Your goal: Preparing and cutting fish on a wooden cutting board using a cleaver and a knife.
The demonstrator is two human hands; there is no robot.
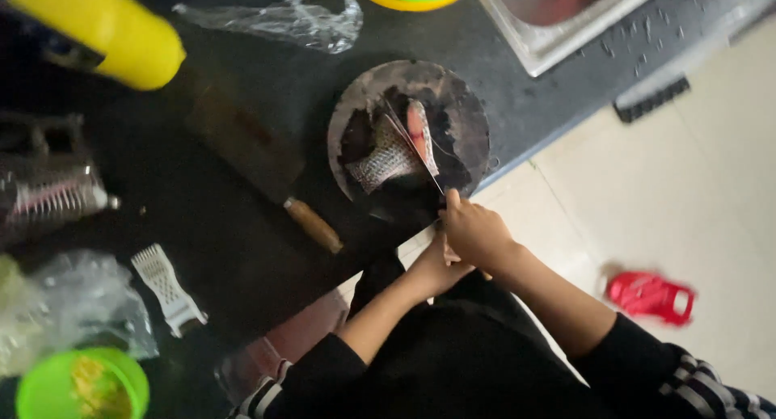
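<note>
A scaly fish piece [386, 158] lies on a round dark chopping board [464, 112] near the counter's edge. A pink cut slice [419, 128] stands beside it. My right hand [477, 231] grips the handle of a thin knife [416, 147], whose blade runs up across the fish between the two pieces. My left hand [436, 265] sits just under and behind the right hand, by the counter's edge; what it holds is hidden.
A cleaver with a wooden handle [311, 223] lies left of the board. A yellow bottle [105, 31], crumpled plastic [291, 21], a metal grater [48, 189], a white slicer [168, 288] and a green bowl [81, 385] share the black counter. A steel sink [550, 39] is at the top. A red slipper [651, 296] is on the floor.
</note>
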